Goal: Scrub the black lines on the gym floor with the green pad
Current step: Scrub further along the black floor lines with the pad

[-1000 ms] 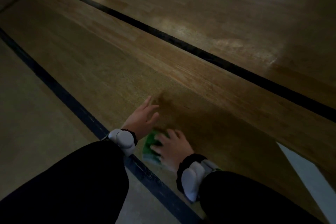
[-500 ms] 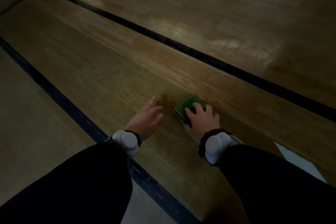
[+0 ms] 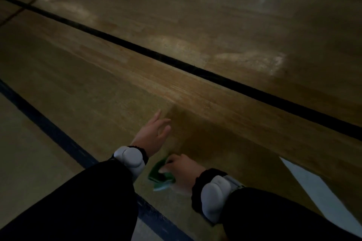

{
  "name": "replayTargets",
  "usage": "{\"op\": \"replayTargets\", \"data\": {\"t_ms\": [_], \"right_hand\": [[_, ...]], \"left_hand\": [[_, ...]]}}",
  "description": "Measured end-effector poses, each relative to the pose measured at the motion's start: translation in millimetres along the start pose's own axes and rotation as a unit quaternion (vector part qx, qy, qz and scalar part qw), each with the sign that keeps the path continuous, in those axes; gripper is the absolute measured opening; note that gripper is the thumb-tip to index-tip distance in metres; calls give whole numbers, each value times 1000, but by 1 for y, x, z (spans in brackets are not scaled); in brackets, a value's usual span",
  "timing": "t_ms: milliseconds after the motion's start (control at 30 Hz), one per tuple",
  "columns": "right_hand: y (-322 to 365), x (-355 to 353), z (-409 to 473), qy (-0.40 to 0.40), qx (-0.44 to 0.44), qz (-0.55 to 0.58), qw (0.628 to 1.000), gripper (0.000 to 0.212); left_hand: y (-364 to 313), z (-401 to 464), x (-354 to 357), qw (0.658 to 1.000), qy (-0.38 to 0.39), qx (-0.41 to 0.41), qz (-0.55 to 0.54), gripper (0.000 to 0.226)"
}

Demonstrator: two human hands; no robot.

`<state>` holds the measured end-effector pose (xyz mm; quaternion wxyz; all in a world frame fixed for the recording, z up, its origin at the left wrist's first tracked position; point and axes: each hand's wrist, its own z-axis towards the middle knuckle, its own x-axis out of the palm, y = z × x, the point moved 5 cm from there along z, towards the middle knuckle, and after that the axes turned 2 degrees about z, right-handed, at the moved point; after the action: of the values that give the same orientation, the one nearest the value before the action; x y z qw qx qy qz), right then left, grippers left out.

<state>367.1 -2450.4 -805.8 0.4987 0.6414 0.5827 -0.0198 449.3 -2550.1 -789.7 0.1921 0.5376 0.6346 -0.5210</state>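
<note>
Green pad is pressed to the wooden gym floor under the right hand, just beside the near dark line.

From the head view, the pad is gripped by curled right fingers, while the left hand is held spread and empty over bare boards. The far black line lies well apart and untouched; no cleaned stretch can be made out in the dim light, so most scrubbing is judged to remain.

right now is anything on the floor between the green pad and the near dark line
Nothing visible does. The green scrubbing pad under the right hand lies beside the near dark floor line, with only bare wooden gym floor between them.
</note>
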Motion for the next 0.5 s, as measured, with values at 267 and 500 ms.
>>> {"op": "replayTargets", "data": {"t_ms": [267,500], "right_hand": [[-77,-186,-63,-194,87,-22,977,36],[-100,-316,-178,-310,165,-34,935,30]], "left_hand": [[-135,72,-47,991,20,129,-12,45],[-302,69,-97,960,68,266,61,69]]}}
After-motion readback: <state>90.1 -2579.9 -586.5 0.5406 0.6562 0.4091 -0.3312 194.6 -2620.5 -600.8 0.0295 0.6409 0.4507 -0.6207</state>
